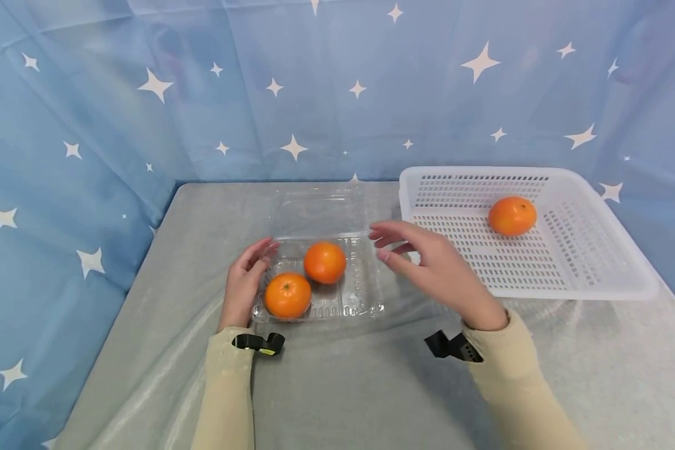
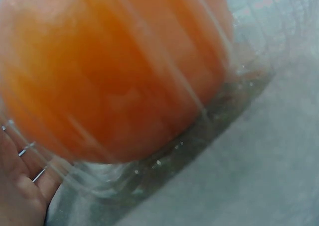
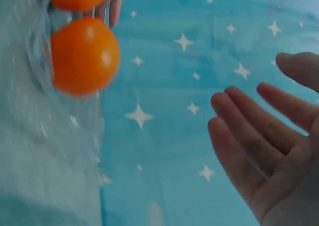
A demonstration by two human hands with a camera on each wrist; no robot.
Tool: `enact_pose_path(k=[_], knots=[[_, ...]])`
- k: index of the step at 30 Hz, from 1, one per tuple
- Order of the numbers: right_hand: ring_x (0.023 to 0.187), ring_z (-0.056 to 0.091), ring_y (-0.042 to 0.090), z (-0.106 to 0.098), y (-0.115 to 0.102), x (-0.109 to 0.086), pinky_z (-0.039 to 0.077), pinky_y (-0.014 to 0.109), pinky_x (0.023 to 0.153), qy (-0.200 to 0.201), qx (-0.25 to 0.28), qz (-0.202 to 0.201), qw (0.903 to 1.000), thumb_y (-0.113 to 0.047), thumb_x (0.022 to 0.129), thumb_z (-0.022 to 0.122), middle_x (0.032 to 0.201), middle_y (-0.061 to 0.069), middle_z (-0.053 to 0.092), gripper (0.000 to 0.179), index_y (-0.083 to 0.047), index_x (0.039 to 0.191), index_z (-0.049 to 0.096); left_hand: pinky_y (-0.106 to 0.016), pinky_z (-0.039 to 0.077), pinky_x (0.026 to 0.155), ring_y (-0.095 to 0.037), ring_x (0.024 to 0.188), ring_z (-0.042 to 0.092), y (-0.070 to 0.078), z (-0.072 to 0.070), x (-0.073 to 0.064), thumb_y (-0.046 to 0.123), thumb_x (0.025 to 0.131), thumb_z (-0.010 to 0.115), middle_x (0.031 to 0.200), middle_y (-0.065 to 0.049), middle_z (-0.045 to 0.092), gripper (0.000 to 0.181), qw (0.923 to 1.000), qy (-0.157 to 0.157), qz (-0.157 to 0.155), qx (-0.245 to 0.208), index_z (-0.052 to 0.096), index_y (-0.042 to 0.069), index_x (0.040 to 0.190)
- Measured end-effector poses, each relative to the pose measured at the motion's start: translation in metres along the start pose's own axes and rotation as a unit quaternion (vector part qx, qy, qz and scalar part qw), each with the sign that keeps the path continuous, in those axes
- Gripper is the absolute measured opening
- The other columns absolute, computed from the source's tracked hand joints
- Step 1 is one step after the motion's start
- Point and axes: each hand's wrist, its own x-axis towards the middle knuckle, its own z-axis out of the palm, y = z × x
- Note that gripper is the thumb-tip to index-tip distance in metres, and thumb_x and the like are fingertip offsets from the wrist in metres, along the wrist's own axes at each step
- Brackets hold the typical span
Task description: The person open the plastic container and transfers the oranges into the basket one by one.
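Two oranges sit in a clear plastic clamshell box whose lid (image 1: 320, 209) is folded back. The front-left orange (image 1: 288, 295) carries a small green stem mark, and the other orange (image 1: 325, 262) lies just behind it to the right. Along the box's left side rests my left hand (image 1: 245, 281), its fingers loosely bent against the wall. Close up in the left wrist view, an orange (image 2: 114, 76) shows through the plastic. My right hand (image 1: 427, 256) hovers beyond the box's right edge, fingers loosely spread, holding nothing.
A white perforated basket (image 1: 590, 294) stands at the right, containing one orange (image 1: 512, 216). Grey cloth (image 1: 337, 387) covers the table. A blue curtain with white stars (image 1: 315, 87) hangs behind and at the left.
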Motion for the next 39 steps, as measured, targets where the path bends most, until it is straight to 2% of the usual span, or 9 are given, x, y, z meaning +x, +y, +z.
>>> enact_pose_path(k=[5,10,13,21,25,30,34,36,39], knots=[[0.102,0.051,0.007,0.025,-0.001,0.006,0.045,0.029,0.083,-0.017,0.015,0.036,0.9991,-0.036,0.087,0.054,0.12,-0.008,0.05,0.048,-0.022,0.131,0.042,-0.037,0.035,0.096,-0.015,0.114,0.047,0.0,0.002,0.0,0.009,0.092,0.047,0.123,-0.003,0.054,0.038,1.0,-0.004,0.005,0.0,0.047,0.011,0.13],[0.102,0.049,0.011,0.042,0.001,0.009,0.045,0.032,0.082,-0.044,-0.034,0.068,0.9961,-0.042,0.086,0.054,0.128,-0.009,0.041,0.053,-0.026,0.134,0.038,-0.036,0.035,0.096,-0.016,0.115,0.047,-0.002,0.004,0.0,0.008,0.092,0.046,0.124,-0.005,0.054,0.038,0.9999,-0.008,0.011,-0.007,0.047,0.01,0.13],[0.099,0.05,0.013,0.048,0.003,0.008,0.045,0.034,0.079,-0.046,-0.051,0.087,0.9938,-0.045,0.085,0.053,0.133,-0.01,0.036,0.052,-0.031,0.133,0.037,-0.036,0.035,0.096,-0.016,0.114,0.047,-0.002,0.006,0.0,0.008,0.092,0.046,0.124,-0.005,0.054,0.038,0.9999,-0.009,0.009,-0.009,0.047,0.01,0.13],[0.097,0.05,0.017,0.06,0.012,0.009,0.045,0.036,0.079,0.015,-0.035,0.109,0.9934,-0.042,0.085,0.055,0.136,-0.008,0.032,0.053,-0.023,0.133,0.04,-0.037,0.035,0.094,-0.009,0.111,0.049,-0.023,0.002,0.012,0.018,0.091,0.05,0.12,0.005,0.056,0.036,0.9999,-0.003,0.011,0.001,0.05,0.021,0.128],[0.102,0.05,0.02,0.073,0.019,0.013,0.044,0.039,0.082,0.055,-0.016,0.109,0.9924,-0.036,0.085,0.055,0.136,-0.005,0.033,0.052,-0.023,0.133,0.039,-0.036,0.035,0.095,-0.008,0.111,0.048,-0.023,-0.002,0.01,0.018,0.092,0.05,0.12,0.006,0.055,0.036,0.9999,-0.003,0.006,0.007,0.05,0.023,0.127],[0.108,0.048,0.022,0.09,0.025,0.017,0.043,0.04,0.087,0.094,0.042,0.113,0.9883,-0.028,0.086,0.056,0.133,0.001,0.037,0.049,-0.019,0.132,0.041,-0.036,0.036,0.094,-0.008,0.111,0.048,-0.022,-0.006,0.008,0.019,0.092,0.049,0.12,0.007,0.055,0.035,0.9999,-0.002,0.006,0.015,0.05,0.025,0.127],[0.108,0.05,0.025,0.098,0.025,0.02,0.043,0.041,0.087,0.093,0.066,0.142,0.9833,-0.029,0.088,0.053,0.131,0.002,0.041,0.048,-0.019,0.132,0.04,-0.037,0.035,0.095,-0.01,0.112,0.048,-0.022,-0.007,0.009,0.019,0.092,0.049,0.121,0.006,0.055,0.036,0.9999,-0.004,0.011,0.012,0.05,0.023,0.127],[0.106,0.052,0.027,0.101,0.024,0.021,0.043,0.041,0.086,0.083,0.054,0.154,0.9831,-0.031,0.088,0.052,0.134,0.002,0.04,0.05,-0.019,0.134,0.037,-0.037,0.035,0.095,-0.011,0.112,0.047,-0.022,-0.007,0.01,0.018,0.092,0.05,0.121,0.004,0.055,0.035,0.9999,-0.003,0.013,0.007,0.05,0.023,0.127],[0.115,0.046,0.023,0.104,0.023,0.023,0.039,0.04,0.091,0.059,0.021,0.162,0.9847,-0.035,0.088,0.051,0.139,0.001,0.034,0.056,-0.017,0.138,0.032,-0.037,0.035,0.096,-0.011,0.113,0.047,-0.023,-0.006,0.01,0.017,0.092,0.05,0.122,0.003,0.055,0.035,0.9999,-0.003,0.015,0.005,0.05,0.022,0.127]])
